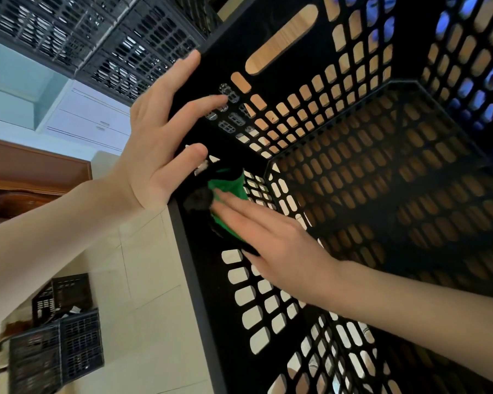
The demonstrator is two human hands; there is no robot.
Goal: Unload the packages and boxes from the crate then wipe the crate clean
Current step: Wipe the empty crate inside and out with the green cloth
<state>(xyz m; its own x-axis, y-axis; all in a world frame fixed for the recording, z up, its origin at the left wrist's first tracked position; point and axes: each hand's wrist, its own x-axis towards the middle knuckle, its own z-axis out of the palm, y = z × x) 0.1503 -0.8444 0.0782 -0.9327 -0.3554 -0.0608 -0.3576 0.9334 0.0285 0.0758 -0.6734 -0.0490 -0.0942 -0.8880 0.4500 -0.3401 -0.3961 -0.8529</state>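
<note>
A large black slotted plastic crate point(353, 172) fills the right of the view, seen from its open top down to its bottom; nothing lies inside it. My left hand point(160, 143) steadies the crate's near corner from outside, with the fingers spread over the rim and wall. My right hand point(271, 243) reaches inside and presses a green cloth point(228, 191) against the inner wall near that corner, fingers straight on top of it. Part of the cloth looks dark and bunched under my fingertips.
Stacked black crates point(103, 46) stand at the upper left. Two smaller black crates point(60, 336) sit on the pale tiled floor point(143, 280) at the lower left, beside brown paper. A wooden cabinet point(34, 177) and white drawers point(91, 118) lie behind.
</note>
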